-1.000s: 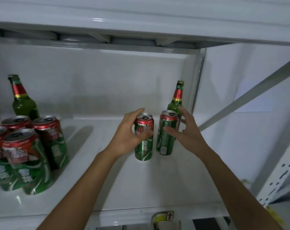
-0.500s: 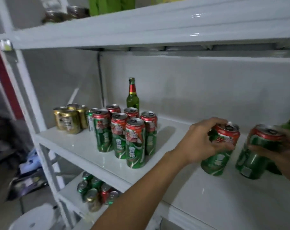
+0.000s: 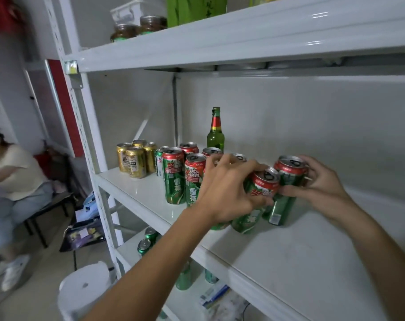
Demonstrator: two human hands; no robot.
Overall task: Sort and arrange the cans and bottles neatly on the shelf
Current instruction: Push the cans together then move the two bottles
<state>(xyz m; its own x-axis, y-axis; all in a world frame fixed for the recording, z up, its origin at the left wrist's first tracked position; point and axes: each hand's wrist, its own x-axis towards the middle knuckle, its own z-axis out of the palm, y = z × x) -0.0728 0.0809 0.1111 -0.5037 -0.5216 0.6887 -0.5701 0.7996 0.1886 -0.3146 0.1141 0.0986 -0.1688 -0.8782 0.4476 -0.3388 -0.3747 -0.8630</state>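
2 green cans stand side by side on the shelf (image 3: 301,258), the left hand (image 3: 224,193) gripping the near can (image 3: 254,205) and the right hand (image 3: 322,184) the far can (image 3: 285,188).

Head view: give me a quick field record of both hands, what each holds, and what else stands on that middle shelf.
left hand: grips a tilted green can, next to the green can group
right hand: grips a second green can, just right of the first
can contact: the two held cans look pressed together
middle shelf: white
gold cans: cluster at the left end
green bottle: upright behind the group
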